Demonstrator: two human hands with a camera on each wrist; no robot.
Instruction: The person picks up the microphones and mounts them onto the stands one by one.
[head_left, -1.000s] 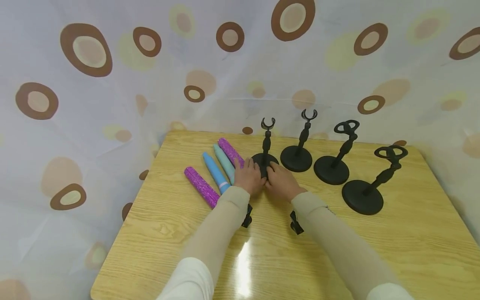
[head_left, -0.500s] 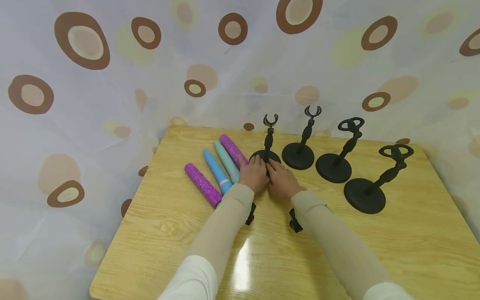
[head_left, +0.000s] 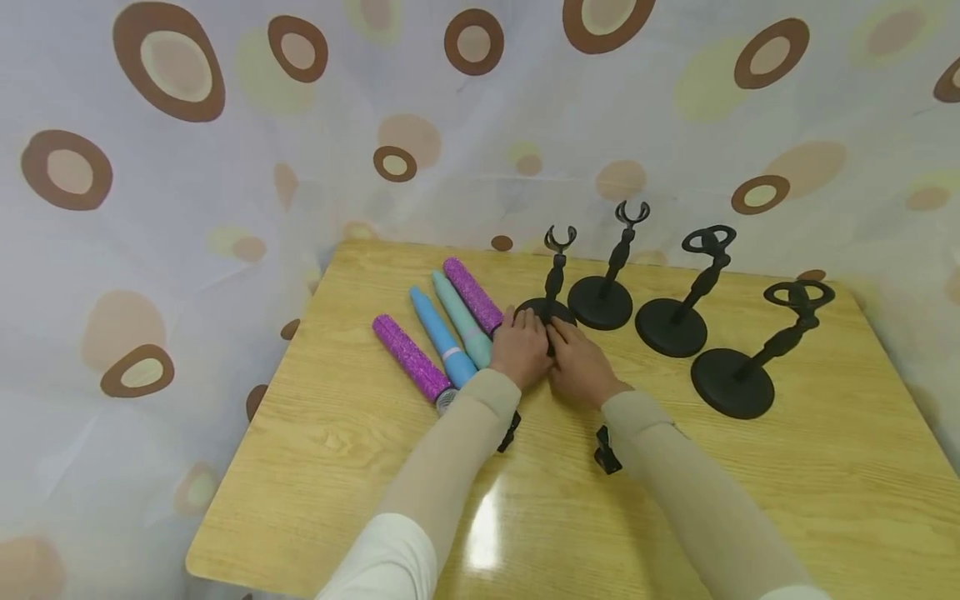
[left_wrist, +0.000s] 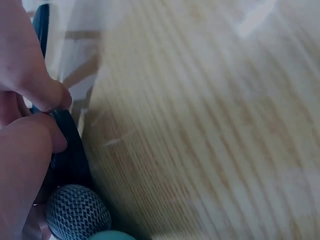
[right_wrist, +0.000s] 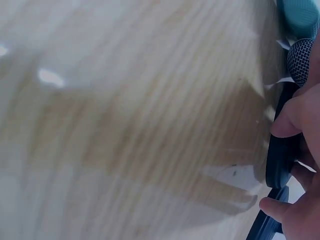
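Evidently, your left hand (head_left: 522, 350) and right hand (head_left: 583, 364) grip the leftmost black stand (head_left: 554, 285) by its round base (head_left: 534, 305), its upright long axis rising just beyond your fingertips (head_left: 530, 320), neither hand clearly nearer.

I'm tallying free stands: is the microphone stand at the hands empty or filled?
Empty: the microphone stand has nothing in its open clip.
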